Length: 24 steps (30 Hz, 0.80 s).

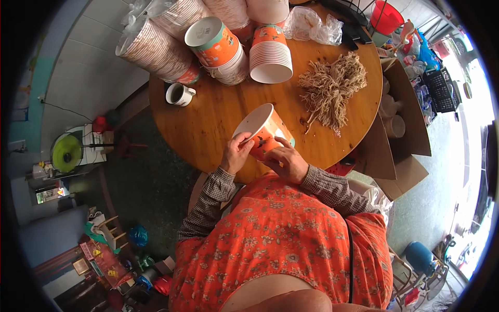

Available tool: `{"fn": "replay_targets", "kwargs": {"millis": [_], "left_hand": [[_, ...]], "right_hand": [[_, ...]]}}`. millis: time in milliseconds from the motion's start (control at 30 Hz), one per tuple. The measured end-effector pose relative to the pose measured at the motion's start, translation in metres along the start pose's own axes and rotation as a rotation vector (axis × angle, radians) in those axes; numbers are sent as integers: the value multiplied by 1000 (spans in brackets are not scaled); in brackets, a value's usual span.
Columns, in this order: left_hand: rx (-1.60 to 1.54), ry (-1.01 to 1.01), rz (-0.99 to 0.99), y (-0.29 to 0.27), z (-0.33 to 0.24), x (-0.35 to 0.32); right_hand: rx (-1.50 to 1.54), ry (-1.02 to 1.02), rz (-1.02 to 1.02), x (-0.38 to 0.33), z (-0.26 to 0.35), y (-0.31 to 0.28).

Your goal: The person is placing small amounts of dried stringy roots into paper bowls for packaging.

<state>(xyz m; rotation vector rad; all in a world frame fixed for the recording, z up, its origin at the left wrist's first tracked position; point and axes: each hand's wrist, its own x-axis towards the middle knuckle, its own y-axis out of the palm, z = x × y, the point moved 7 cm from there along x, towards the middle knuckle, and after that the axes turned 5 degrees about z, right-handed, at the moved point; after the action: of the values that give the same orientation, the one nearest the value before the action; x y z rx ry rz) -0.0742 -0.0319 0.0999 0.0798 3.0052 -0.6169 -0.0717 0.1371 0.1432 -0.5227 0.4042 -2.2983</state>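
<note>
orange paper tub held tilted at the near side of the round table

an orange paper tub [274,131] is held at the near side of the round wooden table [208,132], tipped so that its open mouth is turned toward the table's far left. its rim is pinched between the thumb and fingers of the left hand [237,154]. bent fingers of the right hand [287,162] are laid against its outer wall; whether it is gripped by them cannot be told.

on the table's far left part, a white mug [182,95] with dark contents is seen near the edge. beyond it, by the table's far edge, tall stacks of paper tubs [153,49] are crowded together, and a shorter stack [271,57] is laid with its mouth turned toward the table's middle. clear plastic bags [312,27] are heaped beside these, at the table's far edge. on the table's right part, a bundle of tan strings [337,86] is spread. just off the table's right edge, pale cups [395,126] are held in an open cardboard box [416,122].
</note>
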Motion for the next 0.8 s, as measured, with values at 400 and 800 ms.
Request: {"fn": "replay_targets", "kwargs": {"millis": [400,800], "left_hand": [[175,190,-96,-1,-56,-14],[178,258,-90,6,-77,-22]], "right_hand": [[54,171,-355,-2,-2,-25],[175,324,-460,-7,-18,-26]]}}
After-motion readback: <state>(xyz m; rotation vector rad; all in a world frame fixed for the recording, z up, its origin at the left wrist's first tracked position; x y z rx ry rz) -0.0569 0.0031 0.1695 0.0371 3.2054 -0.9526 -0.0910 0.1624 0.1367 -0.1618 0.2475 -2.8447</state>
